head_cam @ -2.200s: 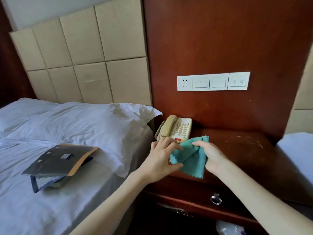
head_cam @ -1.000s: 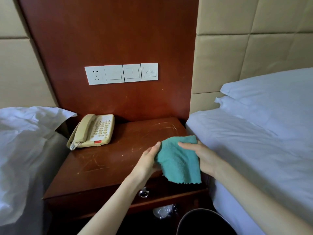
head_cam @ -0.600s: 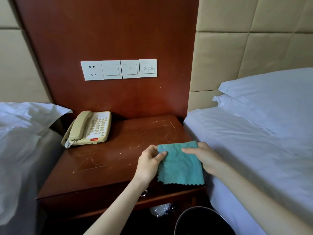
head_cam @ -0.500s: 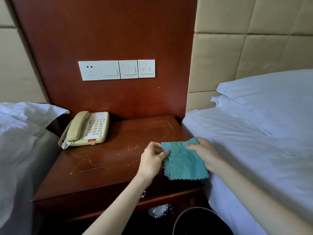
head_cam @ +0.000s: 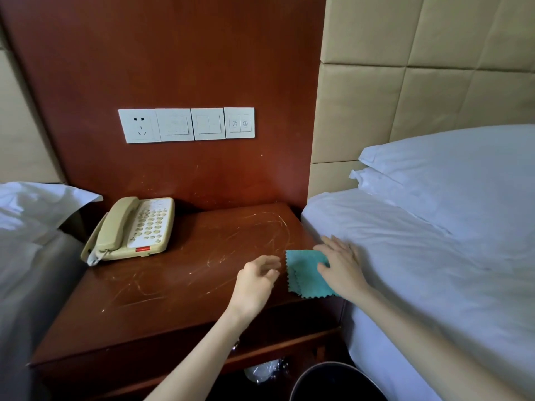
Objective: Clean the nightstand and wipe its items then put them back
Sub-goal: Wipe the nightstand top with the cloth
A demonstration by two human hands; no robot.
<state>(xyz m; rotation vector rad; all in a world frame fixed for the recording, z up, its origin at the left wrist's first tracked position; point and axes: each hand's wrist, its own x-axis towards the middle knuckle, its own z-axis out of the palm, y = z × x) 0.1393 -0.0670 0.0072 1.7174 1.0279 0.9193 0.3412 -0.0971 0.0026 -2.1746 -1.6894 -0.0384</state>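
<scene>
Your right hand (head_cam: pixel 341 267) is flat, fingers spread, palm down on the teal cloth (head_cam: pixel 307 273), pressing rather than gripping it. The cloth lies folded at the nightstand (head_cam: pixel 179 287) top's front right corner, just beside the white bed (head_cam: pixel 428 256). Your left hand (head_cam: pixel 256 280) hovers just left of the cloth, fingers loosely curled, holding nothing; can't tell if it touches the wood. The beige phone (head_cam: pixel 131 228) sits at the back left of the scratched top, well apart from both hands.
</scene>
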